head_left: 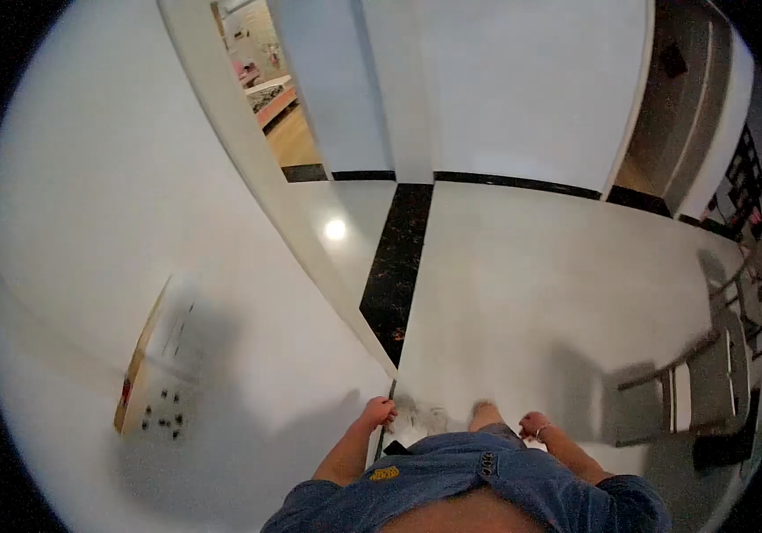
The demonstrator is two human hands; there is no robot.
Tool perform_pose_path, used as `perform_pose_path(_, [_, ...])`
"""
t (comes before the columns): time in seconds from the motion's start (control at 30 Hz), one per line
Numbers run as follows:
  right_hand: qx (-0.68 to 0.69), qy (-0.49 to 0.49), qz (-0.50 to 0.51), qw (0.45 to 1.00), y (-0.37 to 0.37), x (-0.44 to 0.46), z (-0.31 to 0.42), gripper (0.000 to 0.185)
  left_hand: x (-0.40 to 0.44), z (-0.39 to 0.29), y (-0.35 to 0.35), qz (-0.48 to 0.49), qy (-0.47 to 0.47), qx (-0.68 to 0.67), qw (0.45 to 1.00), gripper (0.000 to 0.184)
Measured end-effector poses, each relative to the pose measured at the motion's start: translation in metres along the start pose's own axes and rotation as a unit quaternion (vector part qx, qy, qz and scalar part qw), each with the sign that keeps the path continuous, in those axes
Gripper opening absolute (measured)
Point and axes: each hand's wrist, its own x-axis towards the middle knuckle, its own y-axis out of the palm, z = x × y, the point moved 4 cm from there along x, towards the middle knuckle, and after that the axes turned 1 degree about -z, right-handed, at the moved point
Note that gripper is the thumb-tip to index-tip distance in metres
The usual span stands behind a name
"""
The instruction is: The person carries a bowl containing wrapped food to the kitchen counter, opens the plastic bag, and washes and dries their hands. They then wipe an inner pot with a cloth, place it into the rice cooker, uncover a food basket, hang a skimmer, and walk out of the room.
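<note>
My left hand point(379, 413) hangs low beside the white wall at my left, close to the wall's dark-edged lower corner. Its fingers are loosely curled, and nothing shows in them. On my other side, my right hand point(534, 425) hangs over the pale floor with its fingers curled in. No object sticks out of it. A thin light band point(541, 432) circles the right wrist. Between the hands are my blue shirt point(452, 462) and one foot point(485, 413) on the floor.
A black stone strip point(399, 258) crosses the glossy floor point(523, 275) ahead. A doorway at upper left shows a bed point(274, 99); another doorway point(665, 115) stands at upper right. A grey chair point(710, 391) is at the right. A box-like panel point(163, 373) is on the left wall.
</note>
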Motion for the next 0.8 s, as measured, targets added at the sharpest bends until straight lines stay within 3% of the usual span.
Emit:
perform_pose_path(0.07, [-0.237,-0.092,0.029,0.967,-0.007,0.045,-0.009,0.028,0.032,-0.029,0.002,0.014,0.009,0.011,1.000,0.024])
perform_pose_path(0.17, [-0.332,-0.047,0.060,0.940,-0.047,0.060,0.030,0.025,0.069,-0.053,0.006,-0.013,-0.024,-0.024,0.999,0.022])
perform_pose_path(0.2, [-0.370,-0.079,0.085,0.922,-0.060,0.099,0.025,0.024,0.090,-0.053,0.007,-0.007,-0.028,-0.042,0.999,0.023])
perform_pose_path(0.33, [-0.564,-0.291,0.120,0.763,-0.141,0.253,0.030,0.024,0.161,-0.033,0.000,0.002,-0.014,-0.022,1.000,0.022])
perform_pose_path(0.43, [-0.307,-0.216,0.090,0.923,-0.231,0.321,0.092,0.033,0.203,-0.036,0.004,-0.010,-0.023,0.051,0.998,0.018])
perform_pose_path(0.47, [-0.213,-0.186,0.081,0.956,-0.253,0.341,0.116,0.036,0.203,-0.072,0.003,-0.033,-0.020,0.172,0.984,0.022])
perform_pose_path(0.5, [-0.187,-0.138,0.094,0.968,-0.266,0.342,0.150,0.031,0.196,-0.118,0.001,-0.056,-0.022,0.291,0.955,0.026])
perform_pose_path(0.53, [-0.160,-0.088,0.104,0.978,-0.280,0.343,0.184,0.027,0.204,-0.145,0.000,-0.064,-0.030,0.278,0.958,0.026])
perform_pose_path(0.6, [-0.105,-0.014,0.125,0.987,-0.300,0.349,0.251,0.028,0.214,-0.183,0.006,-0.118,0.078,0.342,0.929,0.036])
perform_pose_path(0.7, [-0.013,0.052,0.158,0.986,-0.293,0.391,0.326,0.040,0.238,-0.200,-0.008,-0.126,-0.010,0.205,0.970,0.039])
perform_pose_path(0.73, [0.010,0.008,0.220,0.975,-0.280,0.386,0.363,0.042,0.269,-0.165,-0.010,-0.120,0.050,0.266,0.955,0.038])
perform_pose_path(0.77, [0.004,0.028,0.297,0.954,-0.254,0.431,0.370,0.044,0.300,-0.131,-0.012,-0.120,0.111,0.329,0.930,0.038])
perform_pose_path(0.8, [-0.028,-0.019,0.259,0.965,-0.238,0.413,0.407,0.045,0.328,-0.101,-0.015,-0.128,0.169,0.388,0.897,0.037])
